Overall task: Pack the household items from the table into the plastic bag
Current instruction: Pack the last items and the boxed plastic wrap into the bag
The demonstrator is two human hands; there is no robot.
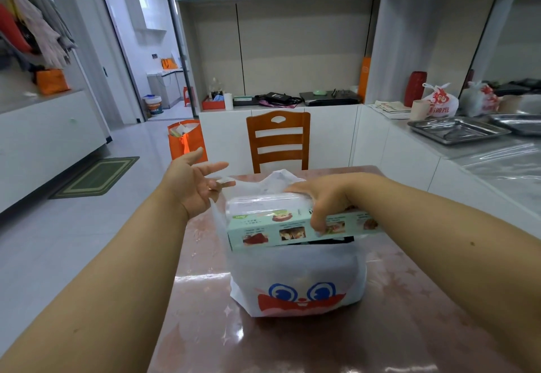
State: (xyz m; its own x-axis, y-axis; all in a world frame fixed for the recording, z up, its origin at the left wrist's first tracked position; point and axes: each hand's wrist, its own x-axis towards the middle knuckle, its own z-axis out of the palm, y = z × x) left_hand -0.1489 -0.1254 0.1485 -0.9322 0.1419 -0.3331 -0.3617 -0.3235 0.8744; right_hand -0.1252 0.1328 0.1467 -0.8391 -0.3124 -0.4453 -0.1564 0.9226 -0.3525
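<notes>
Right hand [322,197] grips the box [281,226] (atop the bag [295,285]); left hand [193,185] spread, touching a bag handle [224,181].

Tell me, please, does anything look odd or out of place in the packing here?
Yes: the long box lies crosswise over the mouth of the plastic bag, not down inside. The right hand grips it.
</notes>
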